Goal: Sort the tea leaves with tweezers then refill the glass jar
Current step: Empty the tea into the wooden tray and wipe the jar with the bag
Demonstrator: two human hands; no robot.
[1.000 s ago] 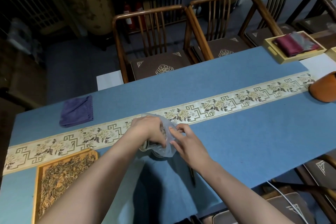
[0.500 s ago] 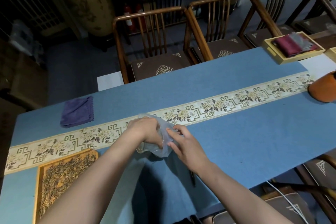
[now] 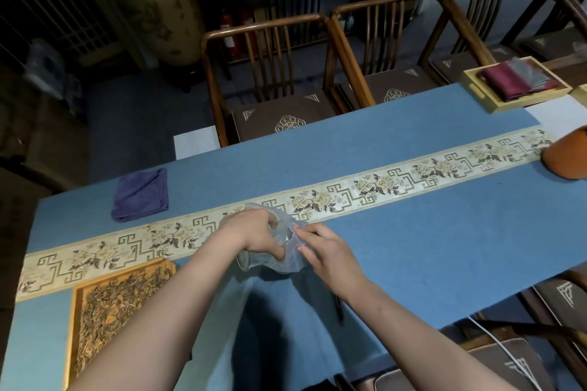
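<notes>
Glass jar (image 3: pixel 251 260) at mid-table, near the front edge, lying tilted with its mouth to the left, half wrapped in a thin clear bag (image 3: pixel 287 255). Probably smooth and slippery, breakable too, so best gripped round the body, not by the rim. Bag soft and light, easy to crumple; best pinched at its edge. Left hand (image 3: pixel 254 233) curled over the jar from above, fingers closed around it and the bag. Right hand (image 3: pixel 330 255) just beside, fingers narrow, pinching the bag's edge. Tea leaves (image 3: pixel 111 305) spread in a wooden tray (image 3: pixel 74 336) at the front left, well apart from the jar. Tweezers perhaps the dark thin thing (image 3: pixel 339 306) under the right wrist; hard to tell.
</notes>
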